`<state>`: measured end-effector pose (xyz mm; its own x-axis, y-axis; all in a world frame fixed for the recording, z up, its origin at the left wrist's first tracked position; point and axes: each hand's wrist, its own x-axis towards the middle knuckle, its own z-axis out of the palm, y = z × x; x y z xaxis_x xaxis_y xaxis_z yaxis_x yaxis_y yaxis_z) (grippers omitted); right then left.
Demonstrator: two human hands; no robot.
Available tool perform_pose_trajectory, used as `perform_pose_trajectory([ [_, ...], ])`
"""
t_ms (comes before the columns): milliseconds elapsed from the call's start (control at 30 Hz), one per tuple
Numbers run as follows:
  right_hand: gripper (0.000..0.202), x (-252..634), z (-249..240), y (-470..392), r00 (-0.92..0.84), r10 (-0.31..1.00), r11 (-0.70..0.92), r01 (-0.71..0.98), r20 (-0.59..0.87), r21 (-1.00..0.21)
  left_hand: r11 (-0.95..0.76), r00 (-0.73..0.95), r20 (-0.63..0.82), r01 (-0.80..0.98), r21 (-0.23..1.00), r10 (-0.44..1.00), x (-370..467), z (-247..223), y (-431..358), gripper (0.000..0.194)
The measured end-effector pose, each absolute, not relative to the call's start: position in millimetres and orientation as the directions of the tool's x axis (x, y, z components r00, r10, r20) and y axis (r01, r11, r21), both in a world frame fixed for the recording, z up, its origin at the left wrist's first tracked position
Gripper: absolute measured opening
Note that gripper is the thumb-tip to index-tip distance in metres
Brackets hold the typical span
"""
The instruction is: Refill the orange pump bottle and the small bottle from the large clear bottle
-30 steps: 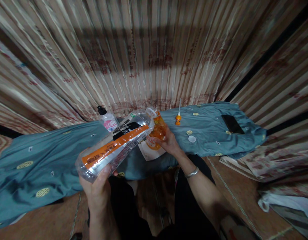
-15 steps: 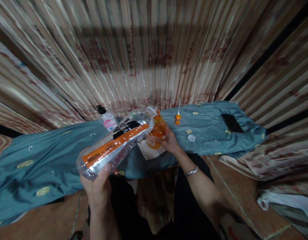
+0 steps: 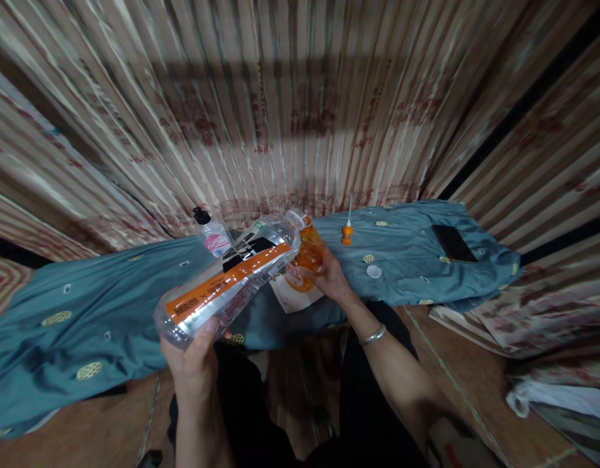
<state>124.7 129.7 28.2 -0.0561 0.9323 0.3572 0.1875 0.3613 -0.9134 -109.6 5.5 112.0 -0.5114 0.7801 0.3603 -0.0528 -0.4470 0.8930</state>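
My left hand (image 3: 195,354) is closed around the lower end of a large clear plastic bottle (image 3: 231,276) with an orange and silver label. The bottle tilts up to the right, and its neck is at the mouth of an orange see-through bottle (image 3: 307,250). My right hand (image 3: 331,276) grips that orange bottle from the right side. Whether liquid passes between the two mouths I cannot tell. Beneath the orange bottle lies a pale printed sheet or pouch (image 3: 292,299). An orange pump top with a thin tube (image 3: 347,233) stands on the cloth, and a white round cap (image 3: 374,272) lies nearer me.
A clear pump bottle with a black top (image 3: 212,235) stands behind on the left. A black phone (image 3: 453,243) rests toward the right end of the blue-green cloth (image 3: 148,292). Patterned curtains (image 3: 300,97) hang close behind; a white bag (image 3: 563,396) sits low at right.
The view has shifted slightly. Both hands keep their grips, and the large bottle stays tilted with its neck at the orange bottle's mouth.
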Motion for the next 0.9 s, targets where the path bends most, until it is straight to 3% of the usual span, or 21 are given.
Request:
perform_pose_trajectory([
  [267,0.079,122,28,130,-0.046,0.937,0.349,0.146,0.346,-0.926,-0.423,-0.536,0.329,-0.059,0.904,0.777,-106,113,4,0.046],
  [900,0.089,129,25,142,-0.109,0.927,0.370,0.092,0.360,-0.925,-0.410,-0.566,0.280,-0.115,0.905,0.776,-106,108,6,0.059],
])
